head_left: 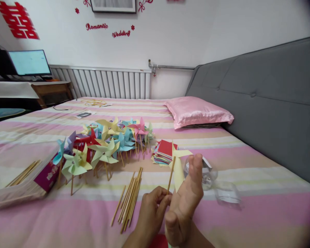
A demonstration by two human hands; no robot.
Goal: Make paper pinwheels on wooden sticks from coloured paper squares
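Observation:
My left hand point(155, 206) pinches a thin wooden stick point(171, 174) low down, and the stick points upward. At its top a pale yellow paper pinwheel point(179, 174) shows, partly hidden by my right hand. My right hand point(187, 198) is held up just beside it with fingers stretched out and the palm turned toward the stick; I cannot tell whether it touches the paper. Left of my hands lies a loose bundle of wooden sticks point(131, 199). Just beyond them sits a stack of coloured paper squares point(165, 152).
Several finished-looking pinwheels point(105, 152) stand in a cluster at mid-left. A clear bag of sticks point(23, 186) lies at far left. Right of my hands are a clear plastic container point(209, 177) and a clear lid point(227, 193). A pink pillow point(196, 110) rests near the grey headboard point(260, 89).

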